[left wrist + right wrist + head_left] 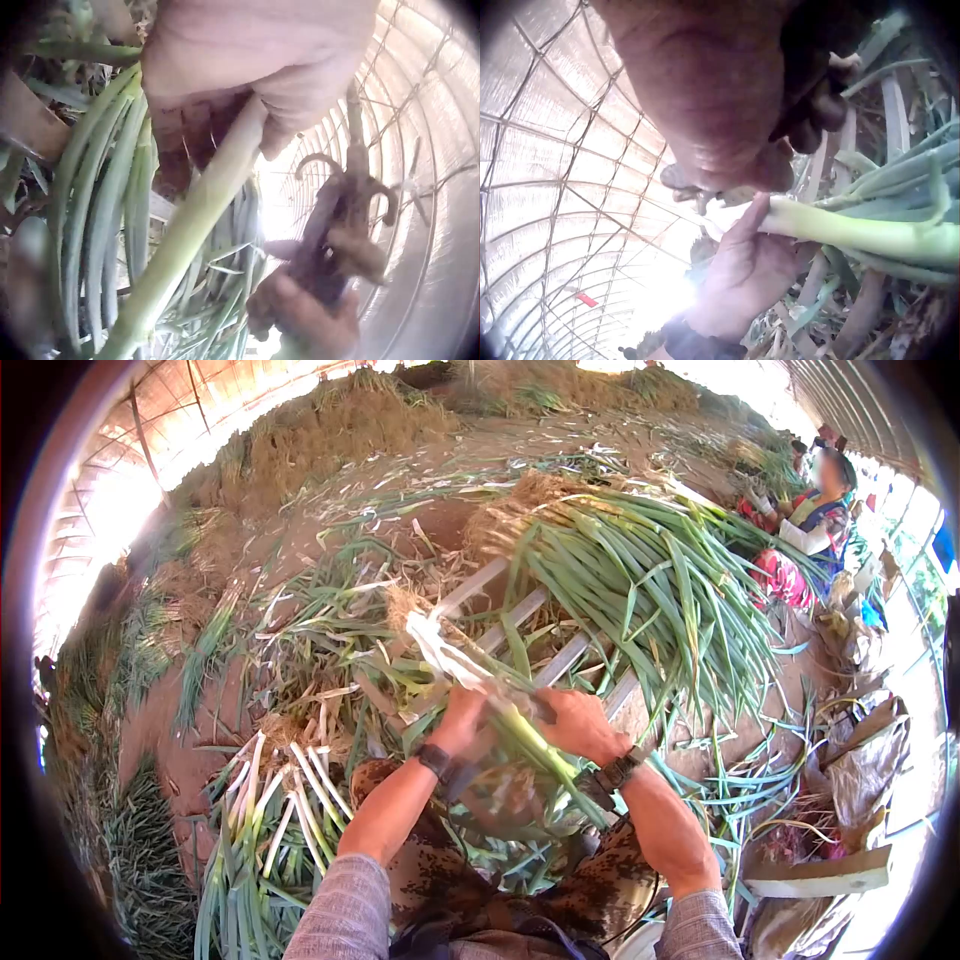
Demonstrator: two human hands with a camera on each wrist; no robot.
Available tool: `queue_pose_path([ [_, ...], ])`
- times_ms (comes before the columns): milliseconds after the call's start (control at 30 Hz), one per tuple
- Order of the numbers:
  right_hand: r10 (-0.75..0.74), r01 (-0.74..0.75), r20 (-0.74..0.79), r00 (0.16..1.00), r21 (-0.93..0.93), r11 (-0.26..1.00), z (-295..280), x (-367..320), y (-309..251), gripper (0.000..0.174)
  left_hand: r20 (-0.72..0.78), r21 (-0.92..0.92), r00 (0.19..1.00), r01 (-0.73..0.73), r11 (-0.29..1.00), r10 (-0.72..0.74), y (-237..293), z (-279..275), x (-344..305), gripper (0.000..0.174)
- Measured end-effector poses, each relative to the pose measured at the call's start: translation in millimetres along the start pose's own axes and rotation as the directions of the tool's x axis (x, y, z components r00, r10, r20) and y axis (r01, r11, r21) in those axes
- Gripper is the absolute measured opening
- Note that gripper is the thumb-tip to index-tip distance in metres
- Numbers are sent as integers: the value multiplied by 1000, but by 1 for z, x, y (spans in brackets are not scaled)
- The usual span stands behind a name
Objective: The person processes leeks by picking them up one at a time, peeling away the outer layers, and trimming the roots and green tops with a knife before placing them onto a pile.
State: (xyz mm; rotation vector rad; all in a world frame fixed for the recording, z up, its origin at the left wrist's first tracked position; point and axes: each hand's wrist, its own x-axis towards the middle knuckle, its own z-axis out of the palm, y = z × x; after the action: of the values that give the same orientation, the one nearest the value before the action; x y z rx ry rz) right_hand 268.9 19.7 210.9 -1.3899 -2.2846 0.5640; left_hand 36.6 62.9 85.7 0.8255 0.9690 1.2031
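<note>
A green onion (525,735) with a white shaft and bushy roots slants across the person's lap, roots pointing away. The left hand (465,718) grips its pale shaft; in the right wrist view that thumb (754,214) lies along it. Close beside the stalk, the right hand (583,722) has bent fingers at the green part. A dark, ragged piece with curled ends (326,217) shows at the right hand in the left wrist view; I cannot tell whether the fingers pinch it. The right palm is hidden.
A big heap of green onions (640,580) lies on a slatted metal rack (565,660) ahead. More onions (265,810) lie at lower left. Loose leaves and roots litter the ground. Another person (825,525) sits at far right, near sacks (865,760) and a pale board (815,875).
</note>
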Motion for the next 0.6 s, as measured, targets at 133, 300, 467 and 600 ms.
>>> queue_pose_path([
  [133,-27,26,46,999,11,1000,-13,-23,12,35,-417,-100,908,-101,990,50,30,-17,3,24],
  [300,5,18,210,978,-103,994,-15,-41,49,26,-542,-91,816,-294,952,200,45,-55,21,23],
  [467,64,-30,165,984,-202,979,-14,-63,59,23,-569,-153,808,-287,946,154,47,-74,35,24],
  [600,69,-42,109,992,-234,971,-14,-80,59,20,-552,-203,823,-290,935,135,50,-60,27,29],
])
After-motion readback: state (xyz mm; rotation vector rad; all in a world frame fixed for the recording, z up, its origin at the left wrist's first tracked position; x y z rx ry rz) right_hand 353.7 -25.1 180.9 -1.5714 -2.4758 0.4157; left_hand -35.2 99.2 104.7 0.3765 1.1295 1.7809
